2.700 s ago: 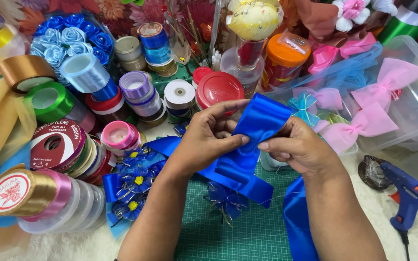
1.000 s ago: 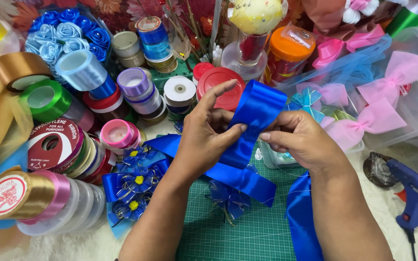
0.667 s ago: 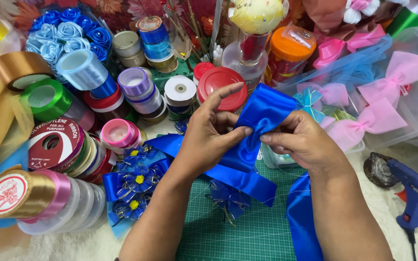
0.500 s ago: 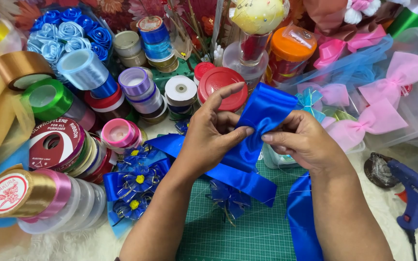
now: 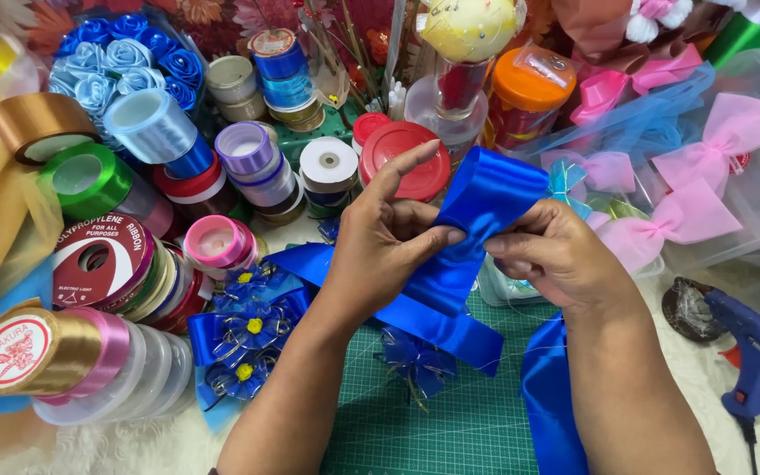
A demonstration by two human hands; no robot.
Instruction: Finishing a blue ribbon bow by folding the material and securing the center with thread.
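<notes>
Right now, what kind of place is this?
Probably a home craft table for ribbon bow making. Ribbon spools crowd the left, finished pink bows fill a clear bin, and a blue glue gun lies by the green cutting mat.

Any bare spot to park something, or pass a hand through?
Free: green cutting mat between the forearms, below the small blue bow; white fleece left of the glue gun. Crowded: ribbon spools on the left, jars and bow bin behind both hands.
</notes>
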